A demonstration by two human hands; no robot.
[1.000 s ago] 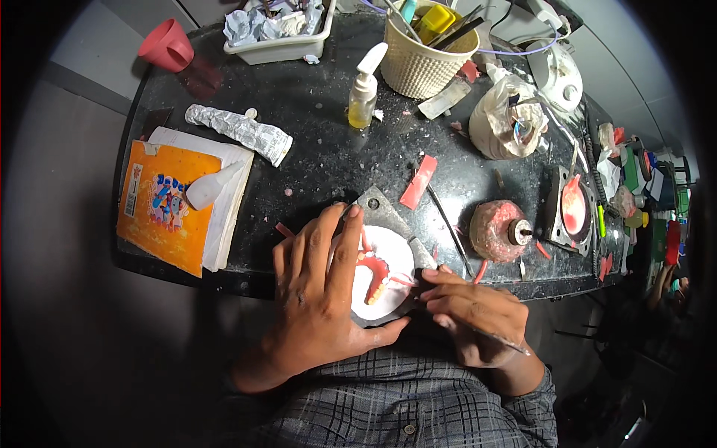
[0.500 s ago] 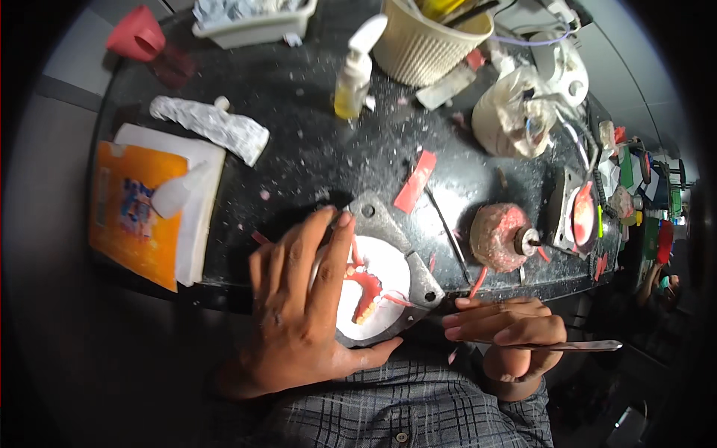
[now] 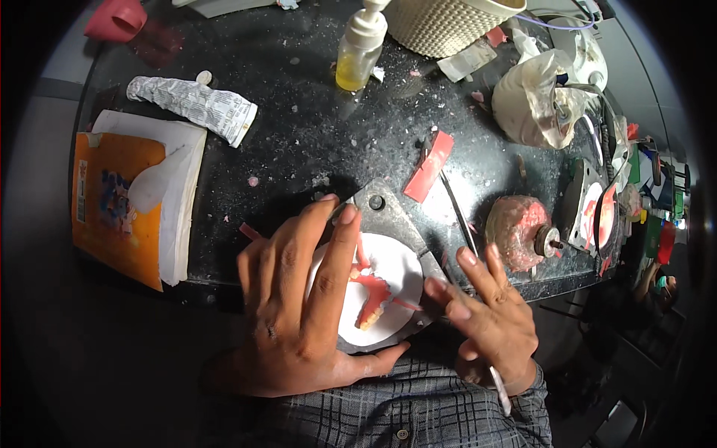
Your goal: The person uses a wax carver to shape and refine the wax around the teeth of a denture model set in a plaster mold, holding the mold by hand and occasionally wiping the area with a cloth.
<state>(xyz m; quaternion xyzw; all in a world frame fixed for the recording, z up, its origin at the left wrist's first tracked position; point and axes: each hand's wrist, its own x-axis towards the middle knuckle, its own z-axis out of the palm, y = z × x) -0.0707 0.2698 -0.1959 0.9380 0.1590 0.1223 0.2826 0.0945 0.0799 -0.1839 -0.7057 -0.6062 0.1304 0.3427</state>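
Note:
My left hand [image 3: 299, 313] grips a grey metal flask [image 3: 385, 200] at the table's front edge, fingers over its left side and thumb along the near side. White plaster [image 3: 403, 261] fills the flask. On the plaster sits a red wax denture base [image 3: 373, 291] with pale teeth; thin red wax strips run out from it. To the right, my right hand [image 3: 497, 317] has its index and middle fingers lifted and spread near the flask's right corner. A slim metal tool [image 3: 500, 392] is tucked in that hand, its end pointing down toward my shirt. The fingers hide its other end.
Beyond the flask lie a red wax strip [image 3: 429, 168] and a dark thin tool [image 3: 457, 209]. A pink-crusted round vessel [image 3: 515, 231] with a metal neck stands right, near another flask part [image 3: 579, 198]. Left are an orange-covered book [image 3: 119, 216] and crumpled tube [image 3: 198, 104]; a pump bottle [image 3: 361, 52] stands behind.
My right hand has turned and lifted its fingers. The metal tool has swung from pointing right to pointing down. My left hand keeps its hold on the flask. The whole view has shifted slightly.

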